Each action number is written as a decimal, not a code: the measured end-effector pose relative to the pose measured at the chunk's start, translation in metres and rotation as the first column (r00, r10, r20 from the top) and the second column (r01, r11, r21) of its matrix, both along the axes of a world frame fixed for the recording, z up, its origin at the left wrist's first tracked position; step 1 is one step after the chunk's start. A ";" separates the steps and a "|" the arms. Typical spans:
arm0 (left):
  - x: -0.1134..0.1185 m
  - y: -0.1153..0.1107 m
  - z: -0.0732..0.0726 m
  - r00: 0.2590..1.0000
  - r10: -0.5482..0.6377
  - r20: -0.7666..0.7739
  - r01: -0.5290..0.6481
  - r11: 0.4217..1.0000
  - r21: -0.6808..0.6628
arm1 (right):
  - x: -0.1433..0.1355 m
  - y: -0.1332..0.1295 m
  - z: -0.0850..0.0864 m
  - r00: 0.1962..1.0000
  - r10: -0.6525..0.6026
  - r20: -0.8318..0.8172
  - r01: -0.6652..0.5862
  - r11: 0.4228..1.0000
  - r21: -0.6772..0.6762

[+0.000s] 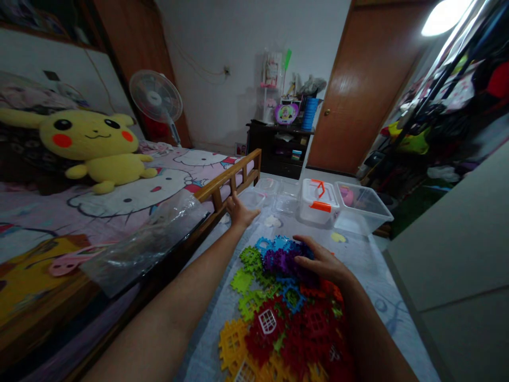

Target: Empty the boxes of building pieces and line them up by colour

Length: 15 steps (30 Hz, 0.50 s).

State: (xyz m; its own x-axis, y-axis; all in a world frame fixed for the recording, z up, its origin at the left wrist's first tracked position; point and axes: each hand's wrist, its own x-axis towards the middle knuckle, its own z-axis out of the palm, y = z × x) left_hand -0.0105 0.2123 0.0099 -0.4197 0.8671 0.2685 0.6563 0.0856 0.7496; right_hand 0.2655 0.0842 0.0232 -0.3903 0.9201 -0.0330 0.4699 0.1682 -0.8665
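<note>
My left hand (241, 211) reaches forward beside the wooden bed rail, at the near edge of a clear plastic container (253, 199); its thumb is spread, and whether it grips the rim is hard to tell. My right hand (318, 259) rests on purple toy pieces (280, 261) at the back of a colourful pile, its thumb and fingers apart around them. Green pieces (250, 281) lie on the pile's left, blue ones (293, 297) in the middle, red ones (314, 323) and yellow-orange ones (233, 342) nearer me.
A white-lidded box (318, 199) with orange latches and an open clear bin (363, 209) stand at the back right. Clear lids or trays (285, 204) lie beside them. The wooden rail (226, 185) borders the left side, with a bed and yellow plush toy (95, 143) beyond.
</note>
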 end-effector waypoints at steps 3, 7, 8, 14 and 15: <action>-0.003 -0.004 -0.007 0.999 -0.048 0.011 0.048 0.999 -0.011 | -0.006 -0.001 0.000 1.000 0.020 0.017 -0.021 1.000 0.020; -0.003 -0.002 -0.011 0.999 -0.040 0.035 0.039 0.999 0.030 | -0.018 -0.001 -0.001 0.996 0.010 0.094 -0.021 0.993 0.118; -0.002 -0.001 -0.011 0.998 -0.034 0.045 0.032 0.999 0.036 | -0.020 0.000 -0.002 0.992 0.009 0.125 -0.027 0.990 0.141; 0.001 0.005 -0.009 0.999 -0.010 0.038 0.008 0.999 0.052 | -0.029 0.002 -0.011 0.971 0.014 0.238 -0.060 0.981 0.186; 0.001 0.005 -0.009 0.999 -0.009 0.033 0.007 0.999 0.052 | -0.028 0.002 -0.011 0.969 0.014 0.247 -0.062 0.980 0.189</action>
